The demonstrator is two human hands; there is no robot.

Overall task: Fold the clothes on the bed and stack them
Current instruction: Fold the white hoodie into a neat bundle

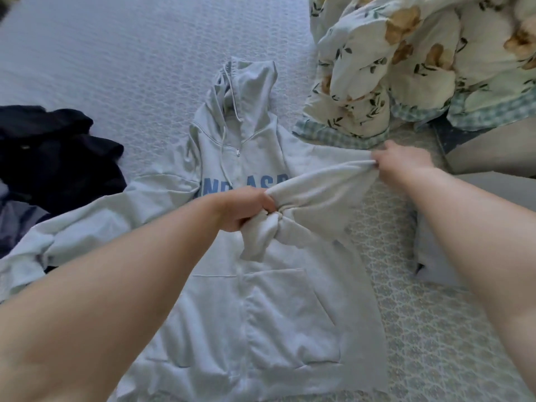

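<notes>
Grey hoodie [261, 285] sleeve gripped by both hands, left [243, 210] and right [403, 165].

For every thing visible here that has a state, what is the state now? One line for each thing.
Pale grey zip-up hoodie: face up on the bed, zipped, one sleeve lifted across its chest.
Left hand: grips the bunched sleeve.
Right hand: pinches the sleeve near the shoulder.
Dark clothes: unfolded heap.
Floral quilt: crumpled.
</notes>
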